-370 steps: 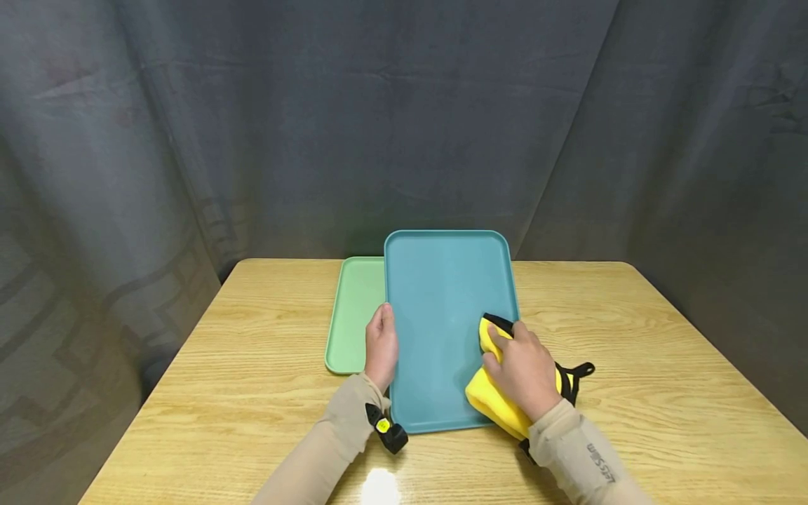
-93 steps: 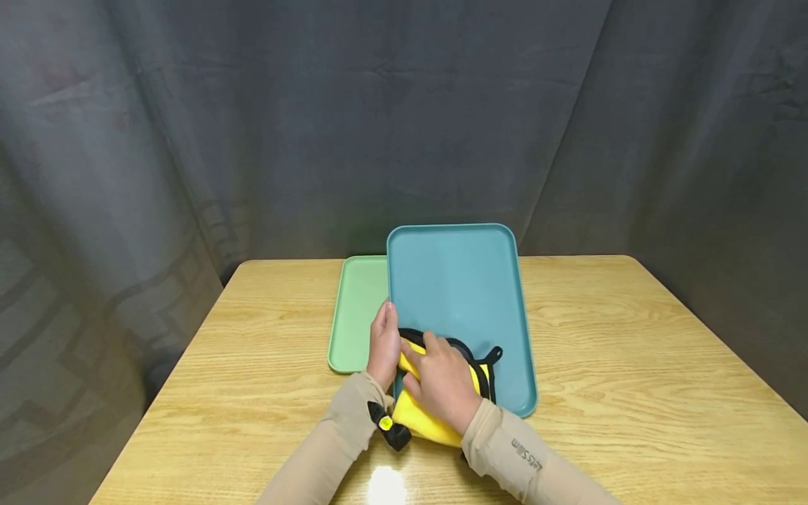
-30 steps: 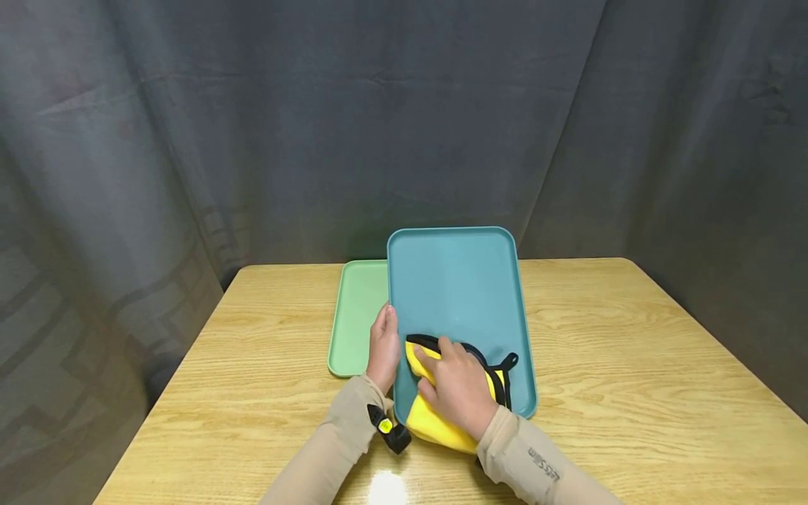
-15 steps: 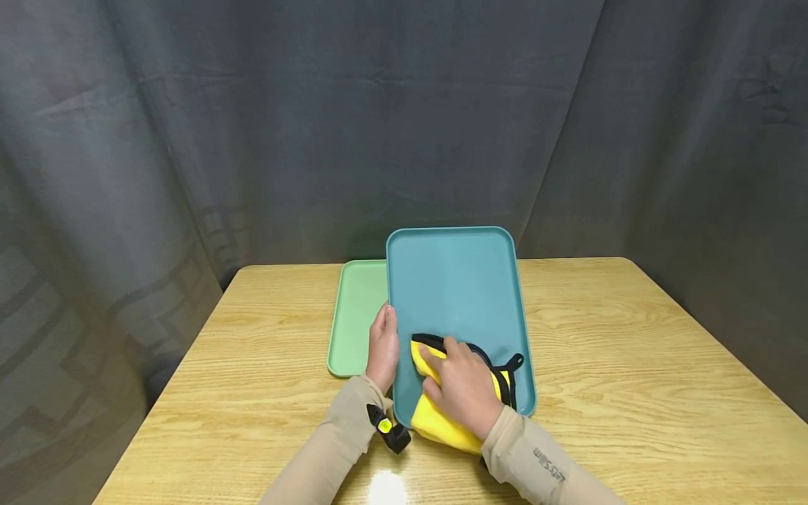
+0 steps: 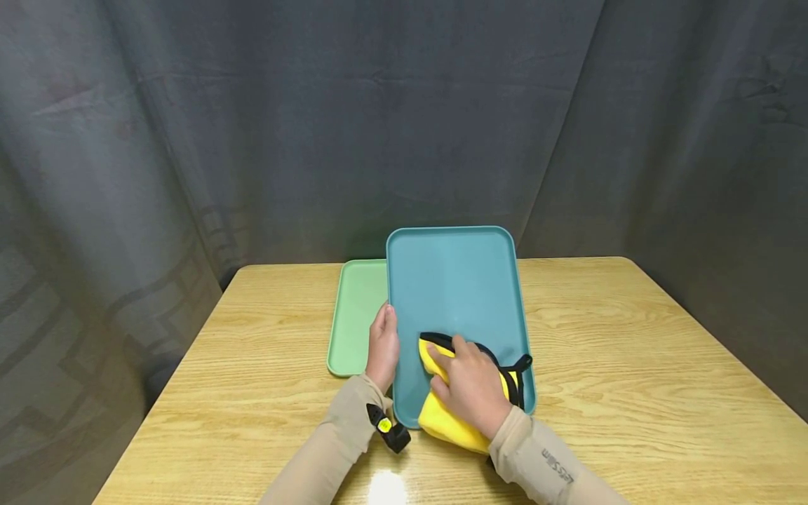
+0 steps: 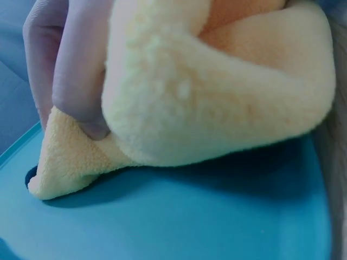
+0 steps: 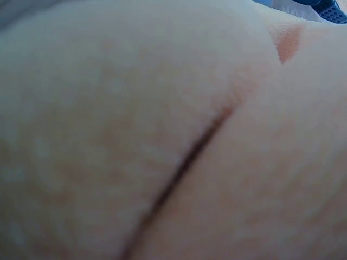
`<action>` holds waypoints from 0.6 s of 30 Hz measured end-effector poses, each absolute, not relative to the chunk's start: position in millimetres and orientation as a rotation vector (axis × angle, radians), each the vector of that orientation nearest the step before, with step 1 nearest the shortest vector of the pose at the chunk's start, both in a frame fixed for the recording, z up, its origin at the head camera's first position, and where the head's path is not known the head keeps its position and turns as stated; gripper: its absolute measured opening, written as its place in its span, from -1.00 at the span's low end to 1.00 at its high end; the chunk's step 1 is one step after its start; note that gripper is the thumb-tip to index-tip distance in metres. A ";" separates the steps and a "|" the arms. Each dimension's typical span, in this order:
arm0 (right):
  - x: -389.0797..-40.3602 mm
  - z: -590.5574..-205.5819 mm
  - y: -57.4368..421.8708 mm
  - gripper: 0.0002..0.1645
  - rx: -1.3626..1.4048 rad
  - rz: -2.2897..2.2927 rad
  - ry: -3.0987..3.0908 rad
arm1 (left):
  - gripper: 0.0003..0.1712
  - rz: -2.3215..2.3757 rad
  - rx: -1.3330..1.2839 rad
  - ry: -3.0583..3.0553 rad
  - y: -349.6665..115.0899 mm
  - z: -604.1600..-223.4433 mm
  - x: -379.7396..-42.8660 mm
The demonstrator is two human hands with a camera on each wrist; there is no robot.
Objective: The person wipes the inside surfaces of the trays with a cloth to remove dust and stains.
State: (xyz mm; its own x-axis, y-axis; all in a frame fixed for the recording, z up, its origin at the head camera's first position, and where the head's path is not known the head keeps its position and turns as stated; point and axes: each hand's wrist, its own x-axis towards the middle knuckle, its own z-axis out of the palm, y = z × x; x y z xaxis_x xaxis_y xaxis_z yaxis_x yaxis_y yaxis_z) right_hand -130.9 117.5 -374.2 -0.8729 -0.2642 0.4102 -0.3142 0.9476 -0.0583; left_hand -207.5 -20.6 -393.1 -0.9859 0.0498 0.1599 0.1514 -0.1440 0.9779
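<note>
A blue rectangular tray (image 5: 457,280) with a low rim leans up over the table, and my left hand (image 5: 382,345) grips its left edge, thumb along the rim. My right hand (image 5: 473,384) holds a folded yellow cloth (image 5: 445,421) with black trim and a black hanging loop against the tray's lower part. In the left wrist view, the right hand's fingers (image 6: 81,65) bend into the pale-looking cloth (image 6: 179,108) low over the tray (image 6: 162,216). Blurred cloth folds (image 7: 108,108) fill the right wrist view. The left hand's other fingers are hidden behind the tray.
A green tray (image 5: 356,319) lies on the wooden table (image 5: 252,365), its right part covered by the blue tray. Grey curtains (image 5: 379,126) hang behind and on both sides of the table. A black strap with a yellow button (image 5: 384,425) sits on the left wrist.
Over the last second, my right hand has slid the cloth slightly rightward across the lower tray. Earlier it was at the right edge, then near the left hand. The left hand keeps its grip.
</note>
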 end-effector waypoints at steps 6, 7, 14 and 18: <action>-130.5 -374.3 122.8 -0.52 0.389 0.173 -2.700 | -0.47 -2.323 -0.258 -2.010 -20.5 -394.2 -207.6; -130.5 -374.6 123.7 -0.52 0.384 0.177 -2.698 | -0.47 -2.323 -0.254 -2.013 -20.5 -394.2 -207.6; -130.1 -376.6 130.9 -0.52 0.363 0.184 -2.675 | -0.47 -2.297 -0.238 -2.027 -20.2 -393.1 -207.0; -129.8 -377.3 135.8 -0.52 0.348 0.192 -2.684 | -0.47 -2.289 -0.225 -2.040 -19.8 -393.2 -207.3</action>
State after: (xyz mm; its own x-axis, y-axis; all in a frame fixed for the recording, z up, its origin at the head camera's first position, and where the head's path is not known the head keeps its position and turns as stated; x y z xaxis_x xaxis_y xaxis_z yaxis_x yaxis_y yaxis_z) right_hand -129.8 135.8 -377.3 -0.8783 -0.2132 0.4279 -0.2719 0.9590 -0.0804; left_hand -207.3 -19.8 -393.2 -0.9870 0.0468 0.1535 0.1471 -0.1181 0.9820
